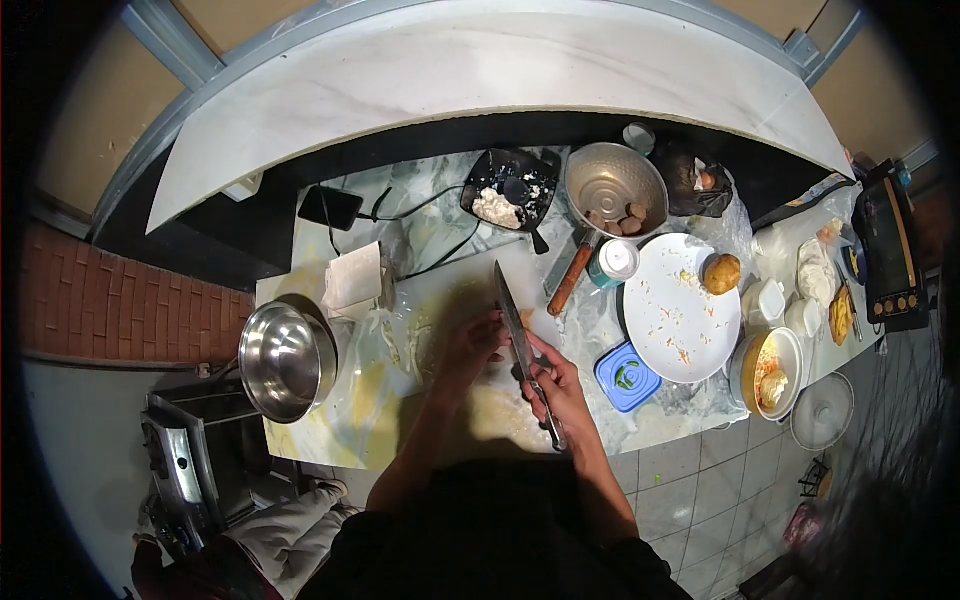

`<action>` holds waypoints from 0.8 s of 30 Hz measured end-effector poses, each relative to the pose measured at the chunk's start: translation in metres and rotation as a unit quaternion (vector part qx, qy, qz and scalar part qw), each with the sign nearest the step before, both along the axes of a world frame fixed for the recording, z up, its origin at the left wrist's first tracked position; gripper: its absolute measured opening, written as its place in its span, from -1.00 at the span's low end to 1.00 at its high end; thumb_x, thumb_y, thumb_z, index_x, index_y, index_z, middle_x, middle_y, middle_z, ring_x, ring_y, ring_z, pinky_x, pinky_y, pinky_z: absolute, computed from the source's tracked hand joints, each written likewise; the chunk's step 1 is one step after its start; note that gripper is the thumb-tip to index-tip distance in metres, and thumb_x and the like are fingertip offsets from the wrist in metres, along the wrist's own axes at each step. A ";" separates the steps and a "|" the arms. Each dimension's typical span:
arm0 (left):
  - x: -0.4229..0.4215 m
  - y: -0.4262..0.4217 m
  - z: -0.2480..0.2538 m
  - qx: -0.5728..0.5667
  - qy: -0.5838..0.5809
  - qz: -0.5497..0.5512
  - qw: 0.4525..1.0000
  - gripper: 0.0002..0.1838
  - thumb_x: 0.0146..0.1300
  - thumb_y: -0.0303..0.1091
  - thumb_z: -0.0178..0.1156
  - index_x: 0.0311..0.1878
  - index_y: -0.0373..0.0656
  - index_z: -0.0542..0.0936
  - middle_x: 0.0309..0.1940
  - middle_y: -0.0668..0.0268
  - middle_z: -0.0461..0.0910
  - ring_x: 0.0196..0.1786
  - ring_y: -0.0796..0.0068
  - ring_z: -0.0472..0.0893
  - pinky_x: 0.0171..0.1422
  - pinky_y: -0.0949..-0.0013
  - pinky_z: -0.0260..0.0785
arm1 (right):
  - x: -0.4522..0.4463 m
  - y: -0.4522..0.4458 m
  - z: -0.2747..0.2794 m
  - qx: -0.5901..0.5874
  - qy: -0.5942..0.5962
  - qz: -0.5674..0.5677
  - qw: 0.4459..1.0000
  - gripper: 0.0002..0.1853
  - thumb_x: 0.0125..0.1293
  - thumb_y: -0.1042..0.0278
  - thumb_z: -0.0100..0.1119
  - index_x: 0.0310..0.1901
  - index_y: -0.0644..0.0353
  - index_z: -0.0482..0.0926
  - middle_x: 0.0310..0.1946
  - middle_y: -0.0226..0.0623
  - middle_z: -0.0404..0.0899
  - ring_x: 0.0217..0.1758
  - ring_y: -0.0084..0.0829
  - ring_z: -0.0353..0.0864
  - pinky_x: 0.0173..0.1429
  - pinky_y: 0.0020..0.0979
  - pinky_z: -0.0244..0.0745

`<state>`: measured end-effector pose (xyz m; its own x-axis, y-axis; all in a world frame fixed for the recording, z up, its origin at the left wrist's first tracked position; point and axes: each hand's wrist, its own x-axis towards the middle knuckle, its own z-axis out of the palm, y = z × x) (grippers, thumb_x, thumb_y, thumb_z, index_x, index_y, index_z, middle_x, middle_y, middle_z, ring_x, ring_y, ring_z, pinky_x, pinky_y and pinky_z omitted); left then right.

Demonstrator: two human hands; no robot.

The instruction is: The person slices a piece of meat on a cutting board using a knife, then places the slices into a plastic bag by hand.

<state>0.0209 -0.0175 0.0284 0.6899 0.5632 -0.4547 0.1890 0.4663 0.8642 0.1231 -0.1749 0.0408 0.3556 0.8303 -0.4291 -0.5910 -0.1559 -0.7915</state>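
A long kitchen knife (512, 318) points away from me above a translucent cutting board (450, 290). My right hand (560, 387) grips it around the dark handle, whose end sticks out below the palm. On the blade's left side, the curled fingers of my left hand (480, 342) appear to pinch the blade; anything else between them is hidden. Pale scraps lie on the board left of my left hand. Right of my right hand is a blue lid (628, 377) with green pepper pieces on it.
A steel bowl (287, 362) stands left, near a stack of paper (355, 282). Behind are a black dish (510, 190) and a wooden-handled saucepan (615, 175). At right are a white plate (680, 330) with a potato (722, 274) and a pot (790, 350) of shredded food. Someone's light trousers (295, 535) show lower left.
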 end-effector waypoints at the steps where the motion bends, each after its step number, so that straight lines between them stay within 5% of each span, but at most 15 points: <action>1: 0.000 0.002 -0.001 -0.005 -0.002 -0.009 1.000 -0.51 0.35 -0.24 0.26 0.28 -0.21 0.46 0.01 0.31 0.63 -0.02 0.54 0.63 -0.07 0.40 0.51 | 0.000 0.000 -0.001 0.000 -0.008 -0.003 1.000 -0.46 0.48 0.50 -0.13 0.48 0.08 0.20 -0.61 -0.41 0.46 -0.77 -0.67 0.27 -0.67 -0.57 0.21; 6: -0.002 0.004 -0.009 0.035 0.002 -0.039 0.999 -0.56 0.33 -0.32 0.26 0.25 -0.21 0.51 -0.06 0.31 0.64 -0.05 0.53 0.64 -0.05 0.39 0.53 | 0.000 -0.001 -0.009 -0.003 -0.014 -0.027 1.000 -0.46 0.46 0.52 -0.09 0.46 0.12 0.22 -0.63 -0.38 0.49 -0.79 -0.67 0.29 -0.72 -0.59 0.22; 13: -0.002 0.001 -0.013 0.259 0.023 -0.034 0.965 -0.59 0.26 -0.45 0.28 0.17 -0.30 0.54 -0.11 0.19 0.66 -0.11 0.44 0.70 -0.02 0.37 0.58 | 0.005 -0.008 -0.013 -0.037 -0.140 -0.032 0.989 -0.37 0.38 0.61 -0.14 0.49 0.14 0.17 -0.62 -0.42 0.48 -0.70 -0.64 0.37 -0.56 -0.56 0.31; 15: -0.001 0.001 -0.015 0.282 0.036 -0.045 0.958 -0.59 0.25 -0.46 0.28 0.16 -0.32 0.54 -0.11 0.15 0.66 -0.12 0.41 0.71 -0.02 0.37 0.58 | 0.005 -0.009 -0.018 -0.042 -0.325 -0.040 0.944 -0.38 0.36 0.60 -0.09 0.47 0.17 0.21 -0.60 -0.36 0.51 -0.60 -0.57 0.50 -0.42 -0.51 0.40; 16: -0.001 0.001 -0.016 0.322 0.027 -0.048 0.945 -0.60 0.24 -0.46 0.29 0.15 -0.30 0.55 -0.11 0.15 0.66 -0.13 0.39 0.71 -0.02 0.37 0.58 | 0.005 -0.011 -0.016 -0.072 -0.340 -0.036 0.937 -0.41 0.35 0.59 -0.05 0.44 0.19 0.26 -0.58 -0.19 0.55 -0.53 -0.43 0.59 -0.34 -0.42 0.44; 20: 0.005 0.001 -0.008 0.376 0.048 -0.063 0.923 -0.62 0.21 -0.44 0.33 0.12 -0.20 0.59 -0.14 0.16 0.64 -0.18 0.34 0.70 -0.09 0.35 0.58 | 0.008 -0.014 0.006 -0.104 -0.434 -0.015 0.895 -0.42 0.35 0.58 -0.03 0.42 0.18 0.29 -0.57 -0.05 0.53 -0.54 -0.30 0.60 -0.34 -0.36 0.46; 24: 0.013 0.001 0.004 0.415 0.043 -0.055 0.907 -0.68 0.16 -0.45 0.35 0.01 -0.15 0.62 -0.18 0.15 0.60 -0.21 0.26 0.67 -0.14 0.26 0.56 | 0.007 -0.017 0.007 -0.130 -0.452 -0.006 0.882 -0.42 0.33 0.57 -0.01 0.41 0.18 0.29 -0.49 0.15 0.55 -0.46 0.02 0.63 -0.30 -0.21 0.49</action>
